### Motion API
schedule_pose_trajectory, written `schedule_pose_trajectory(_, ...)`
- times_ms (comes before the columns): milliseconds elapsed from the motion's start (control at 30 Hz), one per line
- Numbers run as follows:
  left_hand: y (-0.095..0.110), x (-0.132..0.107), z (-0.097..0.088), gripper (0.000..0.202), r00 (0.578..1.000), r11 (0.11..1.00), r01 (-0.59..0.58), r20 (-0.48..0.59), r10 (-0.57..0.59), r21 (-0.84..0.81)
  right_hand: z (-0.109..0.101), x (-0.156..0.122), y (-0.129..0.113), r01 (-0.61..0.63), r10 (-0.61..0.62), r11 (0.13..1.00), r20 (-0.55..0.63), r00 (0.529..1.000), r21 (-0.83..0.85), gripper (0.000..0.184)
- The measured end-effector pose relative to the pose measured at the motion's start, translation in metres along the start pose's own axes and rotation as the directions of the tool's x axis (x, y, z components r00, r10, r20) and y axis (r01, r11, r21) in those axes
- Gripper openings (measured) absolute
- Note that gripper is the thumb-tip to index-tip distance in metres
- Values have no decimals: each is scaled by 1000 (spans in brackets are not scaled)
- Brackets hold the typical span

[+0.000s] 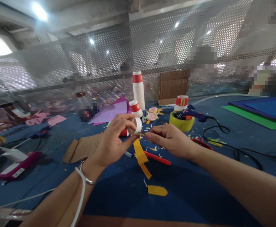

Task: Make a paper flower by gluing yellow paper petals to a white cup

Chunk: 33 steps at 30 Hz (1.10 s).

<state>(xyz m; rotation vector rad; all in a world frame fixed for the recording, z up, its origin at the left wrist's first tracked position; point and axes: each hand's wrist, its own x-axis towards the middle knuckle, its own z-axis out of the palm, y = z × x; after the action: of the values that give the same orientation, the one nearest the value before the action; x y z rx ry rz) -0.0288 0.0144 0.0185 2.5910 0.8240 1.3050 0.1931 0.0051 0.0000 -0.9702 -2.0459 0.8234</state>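
My left hand is closed around a small roll of white tape, held above the blue table. My right hand pinches the tape's free end, fingertips touching the left hand's. A yellow paper strip hangs down from where the two hands meet. A red pen lies on the table just under my right hand.
Yellow paper scraps lie near me. A corrugated cardboard piece sits left. Behind are a paper cup stack, single cups, a yellow tape roll, a blue glue gun with black cord, purple paper and a pink device.
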Motion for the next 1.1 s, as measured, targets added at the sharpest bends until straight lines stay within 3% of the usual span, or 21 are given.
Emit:
schedule_pose_trajectory(267,0,0,0,18,999,998,-32,1,32,48,-1,0,-1,2,-2,1000,12,1000,-20,46)
schedule_pose_trajectory(833,-5,-2,6,22,999,993,-14,27,17,-119,0,-2,-5,-29,28,999,59,998,23,45)
schedule_pose_trajectory(1100,-8,-4,7,20,999,998,-28,-14,28,47,-1,0,0,-70,70,997,40,997,-11,47)
